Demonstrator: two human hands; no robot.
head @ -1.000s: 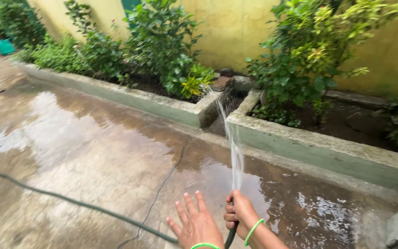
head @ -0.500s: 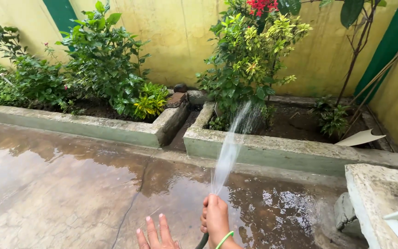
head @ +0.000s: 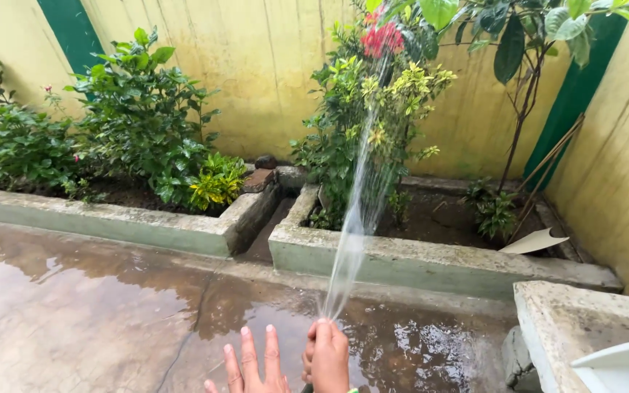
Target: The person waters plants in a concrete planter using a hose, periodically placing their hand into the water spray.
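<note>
On the far left we see a low concrete planter [head: 111, 222] full of green bushes [head: 140, 116], and in front of it the wet floor [head: 74, 313] with large puddles. At the bottom centre our left hand [head: 252, 371] is held flat with the fingers spread wide, holding nothing. Just beside it our right hand [head: 327, 356] is closed as a fist around the end of the hose [head: 307, 388], of which only a dark piece shows under the fist. From it the water jet [head: 358, 196] rises to the flowering shrub [head: 376, 94] in the second planter [head: 431, 262]. We judge that a strong jet could break the red flowers or wash soil out, and that the wet floor could make us slip. On the right stands a concrete block [head: 584, 320].
</note>
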